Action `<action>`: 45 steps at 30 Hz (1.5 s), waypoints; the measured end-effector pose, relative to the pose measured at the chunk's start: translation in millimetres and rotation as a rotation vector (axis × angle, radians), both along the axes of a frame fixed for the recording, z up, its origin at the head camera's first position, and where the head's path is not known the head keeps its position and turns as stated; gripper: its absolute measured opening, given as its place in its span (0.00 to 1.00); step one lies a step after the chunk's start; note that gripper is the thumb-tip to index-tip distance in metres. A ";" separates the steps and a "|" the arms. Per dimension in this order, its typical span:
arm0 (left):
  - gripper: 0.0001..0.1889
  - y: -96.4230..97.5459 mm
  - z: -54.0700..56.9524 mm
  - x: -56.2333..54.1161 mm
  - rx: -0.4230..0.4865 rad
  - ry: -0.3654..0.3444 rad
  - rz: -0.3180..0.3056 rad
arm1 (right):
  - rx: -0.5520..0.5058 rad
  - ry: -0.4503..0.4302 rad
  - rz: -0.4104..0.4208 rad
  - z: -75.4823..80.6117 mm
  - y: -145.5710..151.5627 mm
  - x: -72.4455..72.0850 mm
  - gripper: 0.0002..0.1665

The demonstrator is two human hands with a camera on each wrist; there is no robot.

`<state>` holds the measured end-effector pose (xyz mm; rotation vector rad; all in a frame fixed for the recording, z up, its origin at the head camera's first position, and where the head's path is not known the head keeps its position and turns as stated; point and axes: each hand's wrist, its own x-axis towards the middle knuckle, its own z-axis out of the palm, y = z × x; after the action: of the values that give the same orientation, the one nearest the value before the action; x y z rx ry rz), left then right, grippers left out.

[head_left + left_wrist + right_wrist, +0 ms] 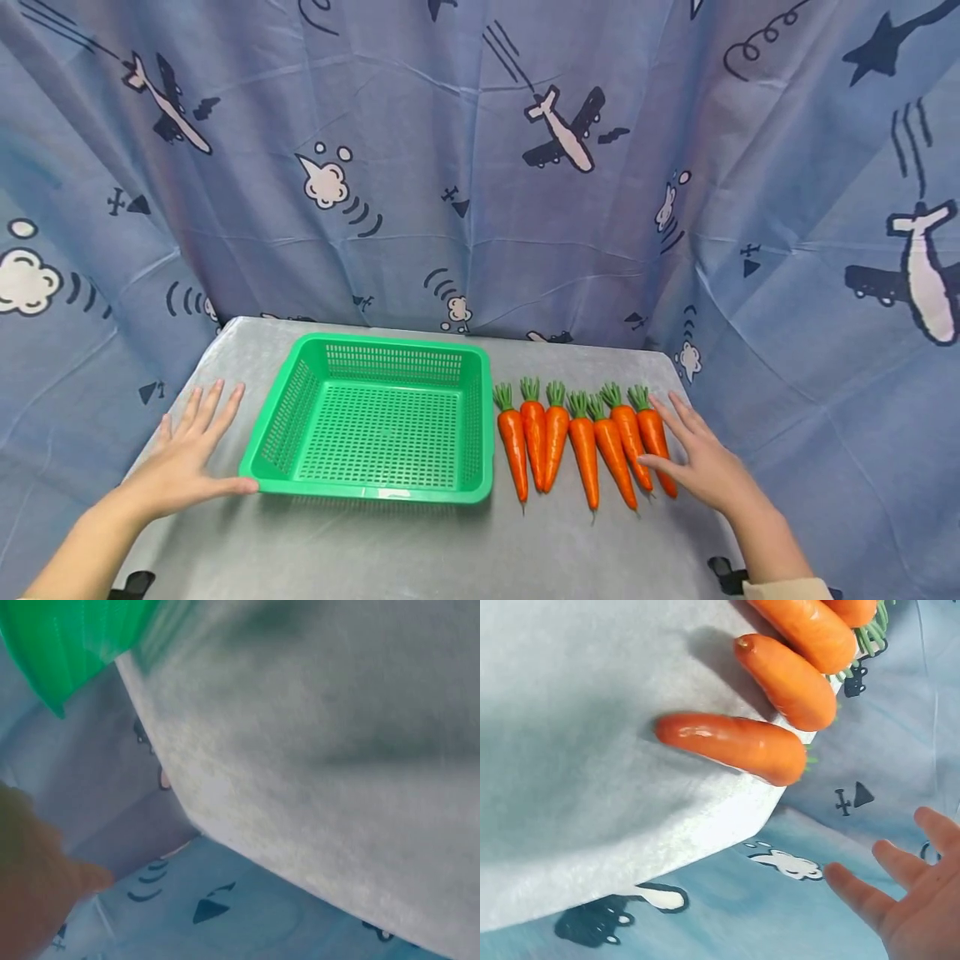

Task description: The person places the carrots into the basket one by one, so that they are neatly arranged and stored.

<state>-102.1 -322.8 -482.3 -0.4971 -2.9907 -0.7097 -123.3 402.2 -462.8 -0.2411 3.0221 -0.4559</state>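
A green plastic basket (375,493) with slotted walls sits on the table, nothing inside it. Beside its left wall my left hand (187,462) is spread, fingers straight, its thumb tip at the near left corner; whether it touches cannot be told. Several orange carrots (583,450) with short green tops lie in a row right of the basket, tops pointing away from me. My right hand (701,462) hovers by the rightmost carrot (735,746), fingers spread, holding nothing; its thumb overlaps that carrot in the head view. In the left wrist view, the left hand (37,877) is blurred.
The grey table (420,550) has angled far corners. A blue curtain (405,167) printed with planes and clouds hangs behind it and along both sides. Dark clip-like pieces (135,583) show at the table's near left and near right.
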 end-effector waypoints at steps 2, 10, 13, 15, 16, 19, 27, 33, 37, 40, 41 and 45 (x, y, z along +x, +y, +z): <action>0.72 3.1 -3.0 -0.2 0.043 -0.020 -0.015 | -0.040 0.004 -0.010 -2.8 1.6 -2.5 0.58; 0.75 18.4 -15.4 -3.1 0.350 -0.140 -0.107 | -0.157 0.020 -0.029 -19.7 15.1 -10.4 0.58; 0.77 22.9 -17.5 -3.6 0.418 -0.182 -0.131 | -0.164 0.017 -0.036 -27.1 20.6 -14.7 0.58; 0.79 25.0 -18.5 -3.2 0.452 -0.213 -0.136 | -0.173 0.013 -0.046 -32.3 24.1 -17.5 0.57; 0.80 25.6 -19.0 -3.1 0.460 -0.226 -0.136 | -0.181 0.010 -0.053 -34.6 25.6 -18.4 0.57; 0.81 26.6 -23.0 -3.8 0.479 -0.252 -0.141 | -0.204 0.006 -0.070 -40.7 30.0 -20.9 0.55; 0.79 28.1 -32.6 -3.0 0.485 -0.276 -0.136 | -0.253 -0.028 -0.092 -50.6 32.9 -26.0 0.52; 0.75 26.1 -31.4 -4.0 0.479 -0.294 -0.128 | -0.261 -0.056 -0.114 -57.0 34.1 -32.2 0.52; 0.76 26.3 -31.4 -3.9 0.488 -0.317 -0.125 | -0.270 -0.086 -0.133 -61.1 36.3 -35.6 0.52; 0.75 26.7 -31.3 -2.8 0.496 -0.330 -0.118 | -0.287 -0.107 -0.151 -63.2 38.3 -39.2 0.52; 0.75 26.8 -31.2 -2.5 0.498 -0.330 -0.117 | -0.292 -0.114 -0.154 -63.9 39.1 -40.7 0.51; 0.74 26.8 -30.8 -1.0 0.500 -0.332 -0.116 | -0.303 -0.131 -0.146 -66.3 42.4 -45.4 0.49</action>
<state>-103.0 -296.0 -513.1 -0.5665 -2.9000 -1.6348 -168.6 444.6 -529.1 -0.0058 2.8426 -0.9058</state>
